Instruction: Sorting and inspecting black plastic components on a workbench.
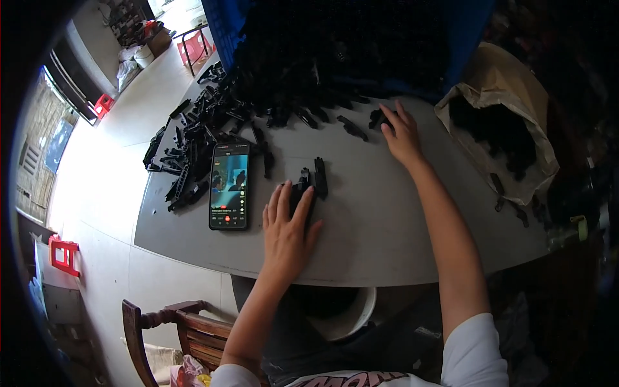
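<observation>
My left hand [287, 226] rests palm down near the front of the grey table [361, 238], its fingers stretched out and apart. Under and beside those fingertips lie narrow black plastic parts [320, 177], partly hidden by the hand. My right hand [405, 138] reaches farther out, fingers extended, at a small dark part [376, 119]; the fingers partly cover it, and no firm grip shows. Another black part [352, 127] lies just left of it. Beside my left hand a phone [229, 187] with a lit screen lies face up.
A heap of black parts [187, 145] spreads over the table's left side. At the back stands a blue crate [222, 32] with dark contents. On the right, a brown paper bag [509, 77] gapes open over black pieces. A wooden chair [187, 326] stands at lower left.
</observation>
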The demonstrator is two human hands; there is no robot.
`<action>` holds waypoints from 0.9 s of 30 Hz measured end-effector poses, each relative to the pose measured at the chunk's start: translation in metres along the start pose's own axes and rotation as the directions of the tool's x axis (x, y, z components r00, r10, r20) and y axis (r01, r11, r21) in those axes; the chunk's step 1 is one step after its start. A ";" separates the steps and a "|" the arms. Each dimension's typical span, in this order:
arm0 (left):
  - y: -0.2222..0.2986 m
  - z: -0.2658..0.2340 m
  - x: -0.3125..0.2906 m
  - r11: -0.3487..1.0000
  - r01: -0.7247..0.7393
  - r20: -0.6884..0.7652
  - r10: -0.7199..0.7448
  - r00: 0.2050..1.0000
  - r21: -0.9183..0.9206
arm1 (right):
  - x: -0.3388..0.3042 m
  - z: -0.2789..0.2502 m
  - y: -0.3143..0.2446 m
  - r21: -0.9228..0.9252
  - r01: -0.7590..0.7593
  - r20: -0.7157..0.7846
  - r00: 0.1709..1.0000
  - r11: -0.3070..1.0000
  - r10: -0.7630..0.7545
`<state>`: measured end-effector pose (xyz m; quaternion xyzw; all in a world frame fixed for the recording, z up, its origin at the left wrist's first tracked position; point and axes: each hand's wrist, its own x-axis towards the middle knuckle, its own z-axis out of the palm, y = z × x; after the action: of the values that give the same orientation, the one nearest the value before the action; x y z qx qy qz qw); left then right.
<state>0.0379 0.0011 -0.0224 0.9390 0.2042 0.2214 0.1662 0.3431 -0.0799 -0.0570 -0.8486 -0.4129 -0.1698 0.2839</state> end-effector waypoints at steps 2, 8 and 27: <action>0.000 0.002 0.001 1.000 0.007 -0.007 -0.007 1.000 -0.004 | 0.007 0.005 0.009 -0.022 -0.018 0.101 0.995 1.000 0.020; -0.005 0.005 0.003 0.999 -0.007 -0.077 0.004 0.997 -0.039 | -0.037 -0.017 -0.007 0.060 0.008 0.186 0.982 0.998 -0.019; 0.020 -0.023 0.032 0.983 0.025 -0.098 -0.044 0.994 -0.184 | -0.177 -0.113 -0.075 0.047 0.127 0.228 0.964 0.991 -0.134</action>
<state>0.0591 0.0043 0.0165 0.9036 0.2076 0.2839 0.2446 0.1715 -0.2196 -0.0358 -0.8288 -0.5008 -0.0821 0.2357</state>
